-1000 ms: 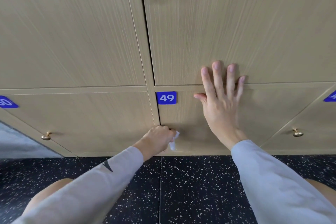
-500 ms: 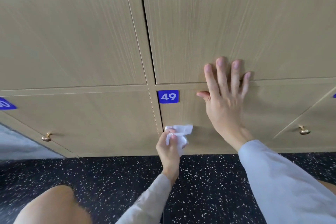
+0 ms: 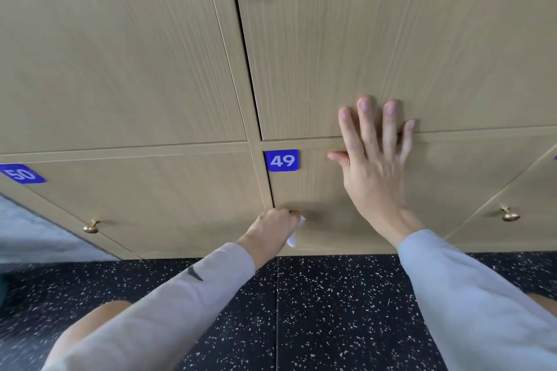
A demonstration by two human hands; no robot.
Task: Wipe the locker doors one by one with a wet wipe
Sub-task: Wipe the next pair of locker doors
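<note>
Head view: left hand has fingers curled tight around a white wet wipe, pressed low at the left edge of locker door 49, below the blue number plate. Right hand lies flat on the same door, fingers straight and spread, tips over its top edge. Speckled dark floor below.

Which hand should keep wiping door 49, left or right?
Left. The left hand already grips the wet wipe at the lower left of door 49. The right hand lies flat and empty, its fingers reaching over the door's top edge.
</note>
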